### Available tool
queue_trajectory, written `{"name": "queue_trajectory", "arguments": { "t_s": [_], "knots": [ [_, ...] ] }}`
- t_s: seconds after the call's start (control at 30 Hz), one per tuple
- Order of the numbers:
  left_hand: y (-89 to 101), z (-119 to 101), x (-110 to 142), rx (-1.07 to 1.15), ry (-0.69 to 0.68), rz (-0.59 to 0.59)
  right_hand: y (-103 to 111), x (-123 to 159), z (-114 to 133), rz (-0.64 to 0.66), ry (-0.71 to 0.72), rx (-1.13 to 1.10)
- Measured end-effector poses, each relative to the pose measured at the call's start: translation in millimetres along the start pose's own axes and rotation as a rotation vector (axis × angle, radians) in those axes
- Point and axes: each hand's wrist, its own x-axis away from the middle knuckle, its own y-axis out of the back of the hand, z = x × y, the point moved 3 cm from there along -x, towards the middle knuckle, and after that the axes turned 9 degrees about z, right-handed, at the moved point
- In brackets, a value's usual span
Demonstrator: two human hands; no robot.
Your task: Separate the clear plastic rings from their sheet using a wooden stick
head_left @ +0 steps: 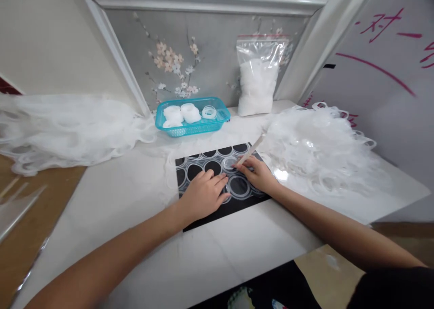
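A black mat (194, 222) lies on the white table, with a clear sheet of round ring shapes (238, 186) across it. My left hand (205, 191) rests palm down on the rings near the mat's middle, fingers stretched out and a little apart. Closed around a thin, flat, pale stick (252, 149), my right hand (257, 174) touches the mat's right side. The stick slants up and away to the right; its lower end is partly hidden by the fingers. Right beside these fingertips is a clear ring (229, 164).
Behind the mat stands a blue plastic basket (193, 129) holding white ring stacks (190, 113). A filled zip bag (257, 87) leans against the framed panel. Heaps of translucent rings lie left (68, 130) and right (318, 151). A whiteboard (379, 87) rises at the right.
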Motion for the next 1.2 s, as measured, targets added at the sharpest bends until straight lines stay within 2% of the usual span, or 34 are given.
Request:
{"name": "queue_trajectory", "arguments": {
  "t_s": [0.13,0.3,0.4,0.53,0.63,0.7,0.77,0.83,0.9,1.03,1.1,1.2],
  "knots": [
    [-7.2,-9,-11,-0.068,0.0,0.057,-5,-1,-5,0.019,-0.054,-0.124],
    [-13.2,-9,-11,-0.052,0.034,0.089,-1,-7,-4,0.026,-0.012,-0.008],
    [-13.8,-8,-10,-0.021,0.037,0.095,-3,0,0,0.025,0.046,0.132],
    [-12.5,-7,-11,-0.001,0.024,0.093,-14,11,15,0.049,0.232,0.465],
    [-11.6,-6,-11,0.023,0.01,0.099,-10,-6,21,0.06,0.327,0.657],
    [-10.4,-3,-11,0.042,0.004,0.101,11,-29,16,-0.076,0.238,0.672],
    [-8.0,-1,-13,0.056,0.0,0.108,41,-46,6,-0.325,0.039,0.594],
    [-4.8,1,-16,0.069,-0.001,0.128,60,-47,-3,-0.433,-0.027,0.508],
    [-1.5,1,-23,0.073,0.016,0.129,62,-35,-10,-0.368,0.01,0.427],
    [0.7,-6,-43,0.047,0.01,0.02,40,2,-23,-0.127,-0.012,0.168],
    [-3.6,-12,-53,0.006,-0.034,-0.008,31,10,-29,-0.075,-0.071,-0.017],
    [-13.5,-17,-61,-0.046,-0.049,0.028,27,10,-35,-0.05,-0.139,-0.194]
  ]
}}
